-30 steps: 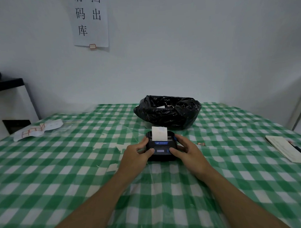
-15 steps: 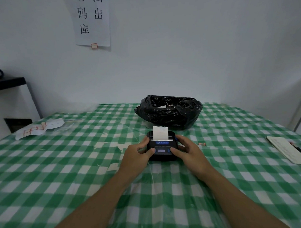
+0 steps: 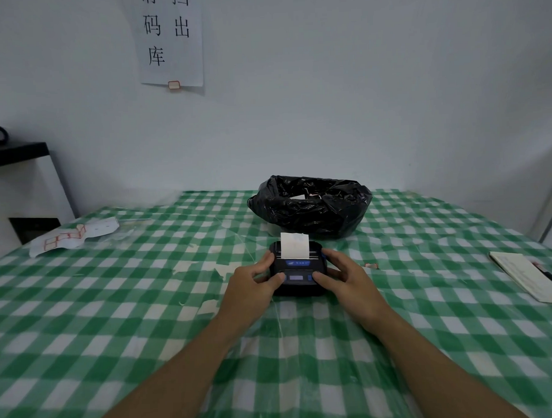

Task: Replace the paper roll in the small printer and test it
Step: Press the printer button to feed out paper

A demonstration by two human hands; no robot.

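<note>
White paper [image 3: 294,245] stands from the printer [image 3: 297,275], left hand [image 3: 251,288] and right hand [image 3: 346,284] grasping it at nine and three o'clock; a thumb shifting it mid-feed could skew the strip.

I'm reading big black characters on the white paper sign [image 3: 170,40] taped to the wall: 码 and 库 down the left, 出 on the right, the top row cut off. I'm seeing a blue label on the printer [image 3: 298,272], too small to read.

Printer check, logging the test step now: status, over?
Left hand and right hand grip the printer, thumbs on its front buttons. Paper strip stands up from the slot. Black bag behind, clear of it.
</note>
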